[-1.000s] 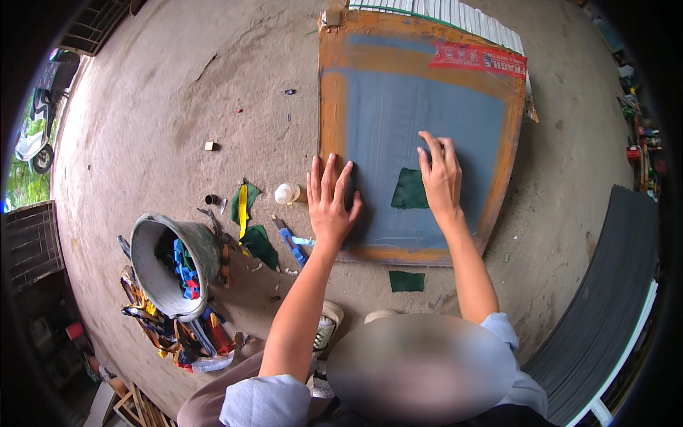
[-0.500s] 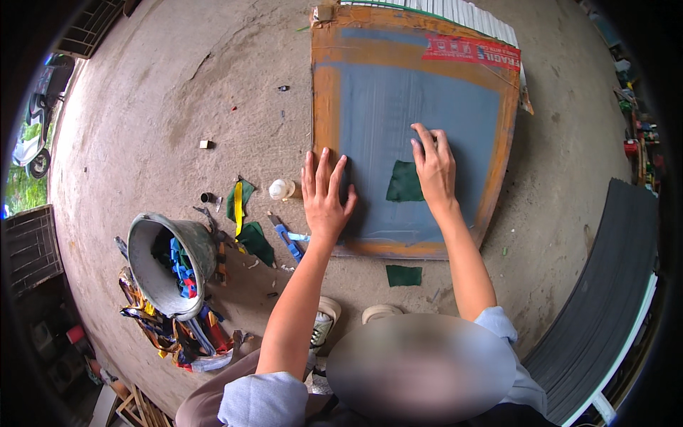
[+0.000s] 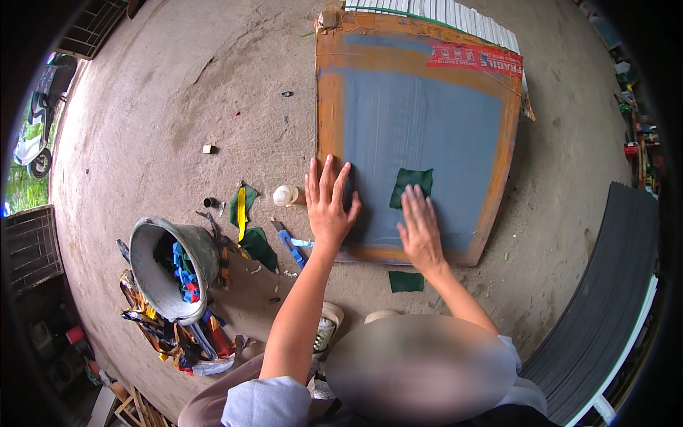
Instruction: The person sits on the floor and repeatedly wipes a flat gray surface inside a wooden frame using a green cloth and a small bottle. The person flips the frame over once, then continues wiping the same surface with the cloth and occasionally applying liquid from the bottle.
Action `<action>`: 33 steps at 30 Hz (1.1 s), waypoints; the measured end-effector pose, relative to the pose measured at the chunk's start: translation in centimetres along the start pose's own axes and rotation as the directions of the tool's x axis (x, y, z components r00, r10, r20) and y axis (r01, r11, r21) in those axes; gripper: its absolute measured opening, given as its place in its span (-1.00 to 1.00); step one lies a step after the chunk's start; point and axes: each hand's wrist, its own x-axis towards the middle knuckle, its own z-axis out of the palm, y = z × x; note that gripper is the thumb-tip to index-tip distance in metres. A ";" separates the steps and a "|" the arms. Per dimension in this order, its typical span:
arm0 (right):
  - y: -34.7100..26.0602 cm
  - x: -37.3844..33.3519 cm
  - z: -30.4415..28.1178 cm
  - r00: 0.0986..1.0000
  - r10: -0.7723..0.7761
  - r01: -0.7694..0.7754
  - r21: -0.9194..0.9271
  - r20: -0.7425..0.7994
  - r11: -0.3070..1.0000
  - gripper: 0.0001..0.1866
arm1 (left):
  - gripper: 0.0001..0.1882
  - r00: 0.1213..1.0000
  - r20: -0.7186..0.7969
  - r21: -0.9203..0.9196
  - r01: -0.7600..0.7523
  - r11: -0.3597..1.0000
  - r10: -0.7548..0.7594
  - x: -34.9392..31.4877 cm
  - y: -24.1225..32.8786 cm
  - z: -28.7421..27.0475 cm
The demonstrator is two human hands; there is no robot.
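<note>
Bare floor (image 3: 156, 107) and taped board (image 3: 455, 121), both bearing cloth.
One green patch (image 3: 410, 179) lies on the near part of the board; on the floor, another green piece (image 3: 406, 282) lies just off the board's near edge. To the board's left are a bottle (image 3: 285, 196), a blue cutter (image 3: 289, 243), green scraps (image 3: 260, 249) with a yellow strip (image 3: 242, 212), a black cap (image 3: 210, 202), and a bucket (image 3: 208, 260) beside a heap of strips (image 3: 178, 340).

worn on my head, my one wide fisheye looks steeply down, from near above my left hand (image 3: 330, 210) and right hand (image 3: 422, 231), taking in concrete floor (image 3: 171, 114) far around them, out to a dark curved rim.
</note>
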 end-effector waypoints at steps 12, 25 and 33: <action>4.8 18.1 -2.2 0.943 -0.093 0.021 -0.222 -0.319 0.975 -0.49 | -0.34 0.999 0.034 0.007 0.005 1.000 -0.005 -0.1 0.2 0.4; 4.5 13.4 -1.8 0.970 -0.107 0.051 -0.243 -0.220 0.969 -0.32 | -0.34 1.000 -0.013 -0.023 -0.008 1.000 0.008 0.2 -0.2 0.0; -0.3 10.9 1.5 0.989 -0.139 0.126 -0.201 -0.053 0.972 -0.32 | -0.41 0.999 0.044 0.001 -0.007 1.000 0.007 0.1 -0.7 -0.6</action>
